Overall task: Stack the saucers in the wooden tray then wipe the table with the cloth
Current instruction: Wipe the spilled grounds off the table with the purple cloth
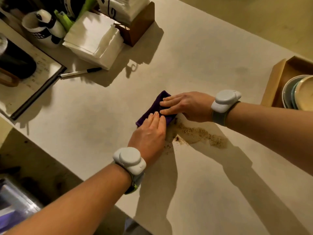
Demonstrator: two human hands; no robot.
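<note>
A folded purple cloth [156, 106] lies flat on the pale table [194, 56]. My left hand [149, 133] presses on its near end with fingers together and flat. My right hand [184, 104] rests flat on its right side, fingers pointing left. Just right of the cloth a brown stain with crumbs [198, 133] spreads over the table. At the right edge a wooden tray [277, 82] holds a stack of saucers [299, 94], partly cut off by the frame.
At the back left stand a pile of white napkins [94, 38], a brown box [140, 26], a printed cup [40, 29] and a clipboard [32, 82]. A marker pen [81, 72] lies beside the napkins. The table's near-left edge runs diagonally.
</note>
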